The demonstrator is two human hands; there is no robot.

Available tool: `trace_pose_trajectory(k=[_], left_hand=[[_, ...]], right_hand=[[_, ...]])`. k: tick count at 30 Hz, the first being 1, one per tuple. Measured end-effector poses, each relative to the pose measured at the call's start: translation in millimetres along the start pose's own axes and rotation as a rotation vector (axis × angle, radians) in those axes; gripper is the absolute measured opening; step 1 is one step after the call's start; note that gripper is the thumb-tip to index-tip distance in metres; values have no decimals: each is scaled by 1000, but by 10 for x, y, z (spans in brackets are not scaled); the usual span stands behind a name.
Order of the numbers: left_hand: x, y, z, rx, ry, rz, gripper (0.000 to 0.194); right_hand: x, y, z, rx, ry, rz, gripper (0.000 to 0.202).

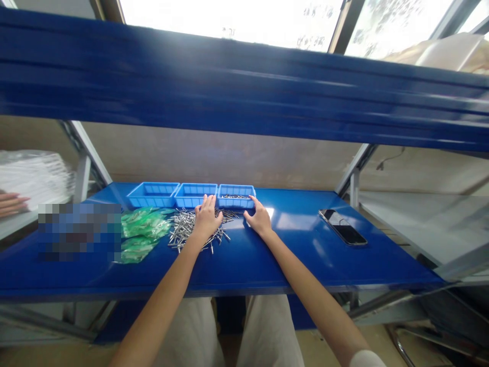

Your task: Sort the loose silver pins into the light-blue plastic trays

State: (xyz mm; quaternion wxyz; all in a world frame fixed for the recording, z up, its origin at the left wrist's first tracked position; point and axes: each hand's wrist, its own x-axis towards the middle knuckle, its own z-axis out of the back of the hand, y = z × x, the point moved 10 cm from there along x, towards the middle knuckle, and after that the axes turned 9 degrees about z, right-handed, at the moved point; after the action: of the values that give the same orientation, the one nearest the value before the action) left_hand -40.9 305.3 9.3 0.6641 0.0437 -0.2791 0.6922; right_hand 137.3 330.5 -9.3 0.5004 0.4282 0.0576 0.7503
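My left hand (207,218) lies over a loose pile of silvery blind rivets (183,229), fingers stretched forward and thumb out to the side. Its fingertips reach the front of the middle blue bin (189,200), which looks bare inside. At the front right corner of the right-hand blue bin (233,204) is my right hand (260,218), thumb and forefinger apart. The forefinger appears to touch the bin's rim; whether it presses on it I cannot tell. Some rivets (235,196) lie inside that bin. Whatever is under my left palm is hidden.
A third blue bin (153,200) stands at the row's left end. Green plastic bags (143,229) lie left of the pile, beside a blurred-out patch. A phone (344,228) rests at right. Overhead runs a blue shelf (244,92). Another person's hand (11,204) shows far left.
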Motion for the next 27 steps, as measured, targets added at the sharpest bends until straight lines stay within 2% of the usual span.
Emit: trace_pose_trajectory(k=[10, 13, 16, 18, 20, 23, 27], left_hand=[[-12, 14, 15, -34, -6, 9, 53], [3, 48, 62, -107, -34, 44, 49], [12, 66, 174, -205, -99, 68, 40], [12, 64, 250, -261, -134, 69, 32], [13, 61, 296, -293, -141, 71, 26], [22, 61, 302, -317, -115, 72, 22], [20, -6, 251, -340, -63, 17, 20]], right_hand=[[10, -12, -24, 8, 1, 18, 62], [6, 45, 136, -111, -94, -3, 64], [4, 113, 331, -207, -198, -8, 53], [18, 125, 324, -201, -152, 0, 35], [25, 98, 212, -169, -31, -5, 20], [3, 66, 42, -164, 108, -4, 19], [-13, 86, -53, -197, 162, 15, 15]])
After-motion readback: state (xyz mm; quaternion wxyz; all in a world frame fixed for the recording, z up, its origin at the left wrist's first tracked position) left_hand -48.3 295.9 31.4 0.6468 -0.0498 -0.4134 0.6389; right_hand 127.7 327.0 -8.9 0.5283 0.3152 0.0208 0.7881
